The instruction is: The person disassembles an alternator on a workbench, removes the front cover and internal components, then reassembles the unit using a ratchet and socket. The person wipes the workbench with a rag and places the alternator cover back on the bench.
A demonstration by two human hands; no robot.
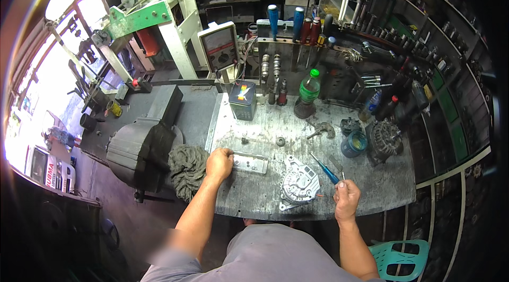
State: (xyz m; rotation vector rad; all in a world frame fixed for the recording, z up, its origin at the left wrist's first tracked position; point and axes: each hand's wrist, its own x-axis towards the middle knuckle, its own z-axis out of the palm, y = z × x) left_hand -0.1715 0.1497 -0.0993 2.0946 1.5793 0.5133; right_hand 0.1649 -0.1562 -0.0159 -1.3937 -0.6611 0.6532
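My left hand [220,164] is closed, its fingers bunched at the left end of a shallow, light-coloured tray [251,164] with small dark spots or parts in it. Whatever those fingers hold is hidden. On the right, my right hand [347,200] is closed in a pinch with a small metal pin [343,176] sticking up from it, over the bench's front edge. Just left of that hand is a blue-handled screwdriver [330,173], its handle end by my thumb; contact is unclear. Between my hands a silver alternator housing [300,182] lies on the bench.
A crumpled grey rag [188,170] lies against a large bench vise [140,149] at left. Behind stand a dark tin [243,102], a green-capped bottle [308,95] and a multimeter [219,48]. A blue jar [353,144] and another alternator part [384,141] are at right.
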